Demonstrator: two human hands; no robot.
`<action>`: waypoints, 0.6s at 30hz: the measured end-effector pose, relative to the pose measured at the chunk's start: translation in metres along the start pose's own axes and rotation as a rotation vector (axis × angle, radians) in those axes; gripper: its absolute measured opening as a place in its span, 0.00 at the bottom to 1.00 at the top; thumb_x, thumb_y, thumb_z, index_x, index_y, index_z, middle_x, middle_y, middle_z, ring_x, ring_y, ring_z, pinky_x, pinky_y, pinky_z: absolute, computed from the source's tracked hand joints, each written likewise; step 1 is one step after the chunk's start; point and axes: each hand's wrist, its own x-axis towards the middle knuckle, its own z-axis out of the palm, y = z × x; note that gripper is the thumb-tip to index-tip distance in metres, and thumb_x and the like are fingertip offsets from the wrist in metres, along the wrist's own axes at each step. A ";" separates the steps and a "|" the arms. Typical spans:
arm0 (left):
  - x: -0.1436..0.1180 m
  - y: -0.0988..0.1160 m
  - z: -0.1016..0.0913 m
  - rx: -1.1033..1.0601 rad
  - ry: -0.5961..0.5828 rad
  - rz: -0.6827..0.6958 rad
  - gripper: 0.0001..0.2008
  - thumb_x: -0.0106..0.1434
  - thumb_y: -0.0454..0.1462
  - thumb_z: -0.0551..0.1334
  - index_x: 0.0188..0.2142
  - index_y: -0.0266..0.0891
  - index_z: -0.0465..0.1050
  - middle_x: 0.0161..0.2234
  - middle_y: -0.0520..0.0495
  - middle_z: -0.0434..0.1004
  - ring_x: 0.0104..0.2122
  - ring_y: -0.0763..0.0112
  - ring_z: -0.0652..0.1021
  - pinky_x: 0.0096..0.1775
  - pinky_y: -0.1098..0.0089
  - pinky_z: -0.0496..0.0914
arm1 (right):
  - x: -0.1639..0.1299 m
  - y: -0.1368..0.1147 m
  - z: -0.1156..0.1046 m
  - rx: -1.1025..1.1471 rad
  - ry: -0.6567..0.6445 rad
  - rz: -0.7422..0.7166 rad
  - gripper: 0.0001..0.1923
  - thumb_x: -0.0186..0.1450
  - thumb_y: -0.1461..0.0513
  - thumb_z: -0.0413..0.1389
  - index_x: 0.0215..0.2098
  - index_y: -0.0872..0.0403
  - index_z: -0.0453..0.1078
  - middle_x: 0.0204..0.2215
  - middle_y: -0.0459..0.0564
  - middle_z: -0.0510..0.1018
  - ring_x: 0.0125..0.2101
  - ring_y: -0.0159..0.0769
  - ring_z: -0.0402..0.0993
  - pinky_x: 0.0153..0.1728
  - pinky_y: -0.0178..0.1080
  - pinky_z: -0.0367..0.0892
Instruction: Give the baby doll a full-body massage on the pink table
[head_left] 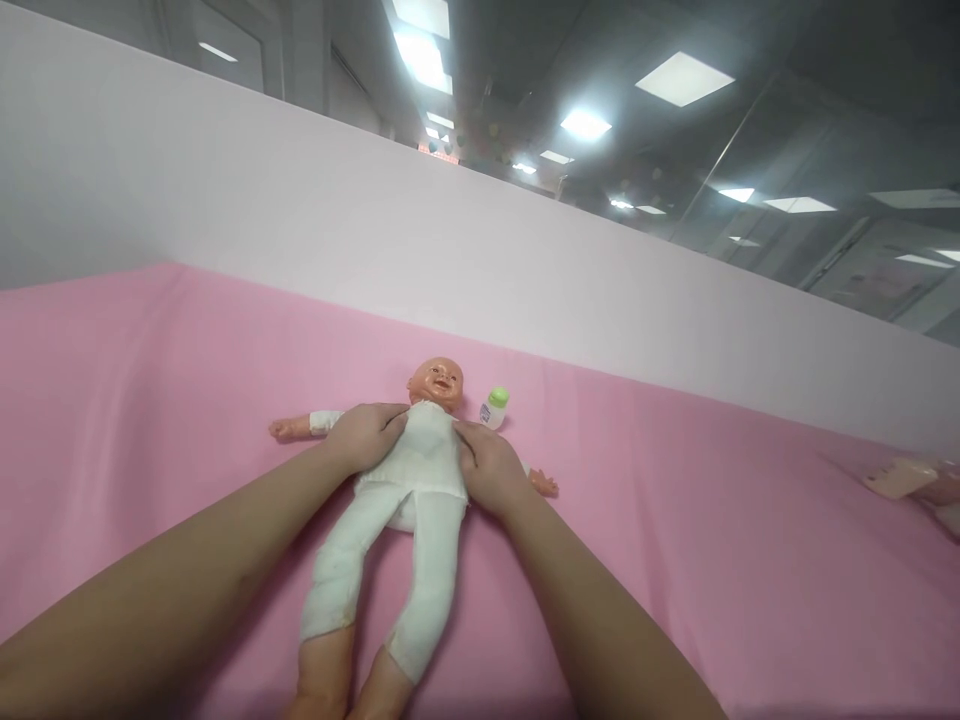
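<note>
A baby doll (420,470) lies on its back on a pink sheet (150,400), head at the far end and legs reaching toward the near edge; it wears a white one-piece suit, and its bare feet run out of view at the bottom. The person's left hand (367,435) rests palm-down on the doll's torso at the left shoulder, fingers laid toward the chest just below the chin; the right hand (487,470) lies on the torso's right flank, fingers curled against the white cloth; the two hands stand apart, one on each side of the chest, pressed onto the doll, though whether the fingers actually pinch the fabric cannot be told. Both forearms stretch in from the near edge, bare. The doll's left-side arm (300,426) sticks out flat on the sheet beyond the left hand; its small hand on the right (544,485) shows just past the person's right wrist. A small bottle with a green cap (493,407) lies on the sheet just beside the doll's head, on the right, apart from both hands. Far off at the right edge lies a pale object (904,478), partly cut off, too unclear to name. A pale wall (450,230) stands behind the sheet at the far side.
</note>
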 end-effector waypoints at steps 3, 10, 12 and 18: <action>0.002 -0.003 -0.002 0.019 -0.010 -0.009 0.25 0.72 0.48 0.46 0.53 0.45 0.77 0.53 0.46 0.81 0.52 0.55 0.79 0.52 0.58 0.71 | -0.016 -0.025 0.002 0.103 0.030 -0.286 0.20 0.67 0.61 0.52 0.56 0.52 0.73 0.58 0.51 0.76 0.60 0.38 0.69 0.64 0.41 0.60; 0.004 -0.003 -0.001 0.004 -0.022 0.011 0.25 0.72 0.49 0.45 0.54 0.45 0.76 0.53 0.46 0.80 0.52 0.56 0.79 0.52 0.59 0.70 | -0.044 -0.071 0.010 0.229 -0.205 -0.689 0.19 0.66 0.58 0.54 0.53 0.51 0.74 0.54 0.49 0.79 0.61 0.35 0.69 0.64 0.39 0.58; 0.005 -0.004 -0.001 0.025 -0.039 -0.005 0.25 0.72 0.48 0.45 0.55 0.45 0.75 0.54 0.45 0.80 0.52 0.56 0.78 0.52 0.59 0.70 | -0.042 -0.068 0.012 0.200 -0.214 -0.672 0.20 0.67 0.54 0.55 0.55 0.51 0.74 0.56 0.49 0.78 0.61 0.36 0.68 0.65 0.41 0.56; 0.006 -0.006 0.003 0.023 -0.063 0.005 0.24 0.72 0.47 0.45 0.54 0.44 0.75 0.53 0.45 0.80 0.52 0.57 0.78 0.52 0.60 0.69 | -0.018 -0.033 0.016 0.074 -0.228 -0.453 0.26 0.71 0.48 0.53 0.64 0.47 0.66 0.64 0.52 0.69 0.67 0.45 0.59 0.69 0.56 0.43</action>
